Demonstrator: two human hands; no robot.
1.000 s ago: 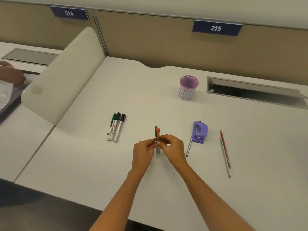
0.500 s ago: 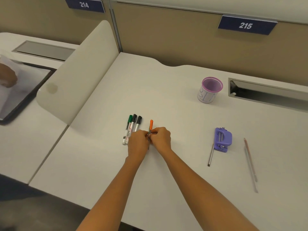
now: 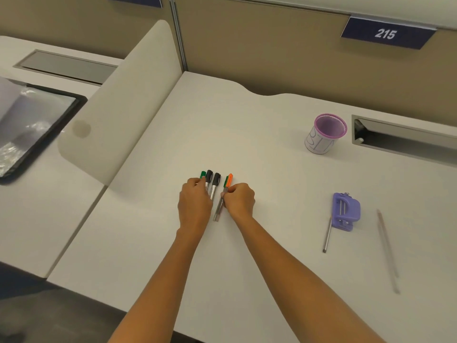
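Pinching the pens [image 3: 224, 191], orange cap and green cap side by side, the right hand [image 3: 239, 199] now holds them alone, tips low on the desk [image 3: 247, 134]. Half a second ago both hands pinched them together. The left hand [image 3: 195, 203] has since let go and shifted onto the markers [image 3: 212, 184], just left of the pens. Its fingers lie over the marker barrels. Whether they curl round one I cannot tell, as the back of the hand hides it. A second ago the pens sat further right, near the punch [image 3: 345, 211]. Now they are just beside the markers, close but seemingly not touching.

White desk, beige partition behind, sign [image 3: 385, 33] reading 215 above. Cup [image 3: 324, 133] is far ahead-right of the right hand, upright. A cable slot [image 3: 405, 138] lies right of the cup. Punch is well right of the right hand, a grey pen [image 3: 328, 233] touching its left side. Pencils [image 3: 387, 248] lie further right, blurred.

Divider [image 3: 118, 107] stands left of the left hand, well apart. A folder [image 3: 37, 129] lies on the next desk beyond it. Bare desk ahead of both hands up to the partition, and between the right hand and the punch. The near desk edge lies under the forearms.
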